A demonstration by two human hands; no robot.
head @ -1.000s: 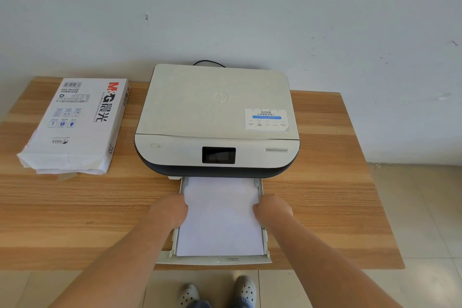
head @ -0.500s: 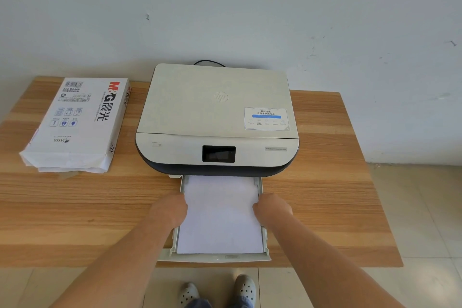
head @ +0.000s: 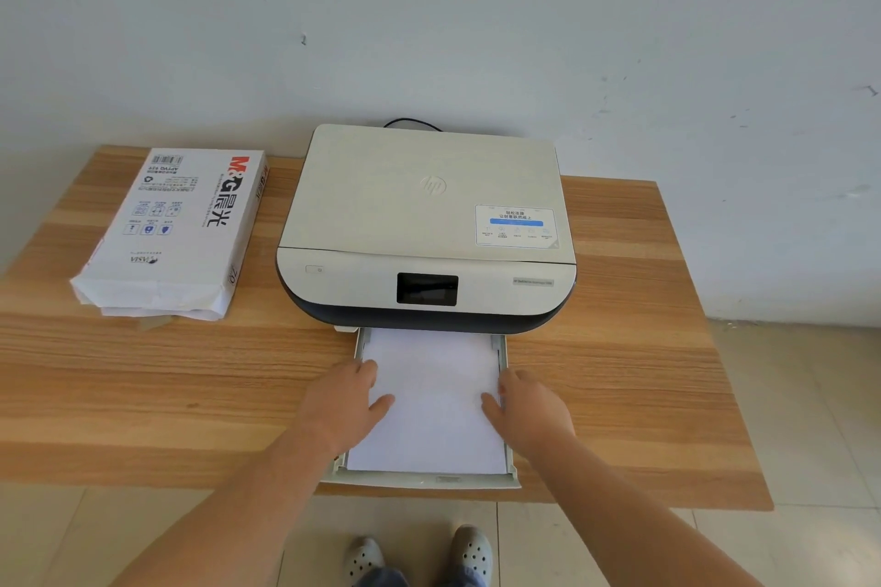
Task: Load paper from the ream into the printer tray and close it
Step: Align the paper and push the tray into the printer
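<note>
Fingers (head: 367,372) of both hands flat on paper (head: 434,400) in tray (head: 422,481)

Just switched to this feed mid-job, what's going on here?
A person is loading the printer. Its paper tray is pulled out with a white paper stack inside. The left hand and right hand rest on the stack's side edges. The opened ream lies left of the printer. Tray not yet closed.

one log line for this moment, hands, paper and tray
left hand: flat on paper | right hand: flat on paper | tray: pulled out, loaded | ream: left of printer | step: close tray
</note>
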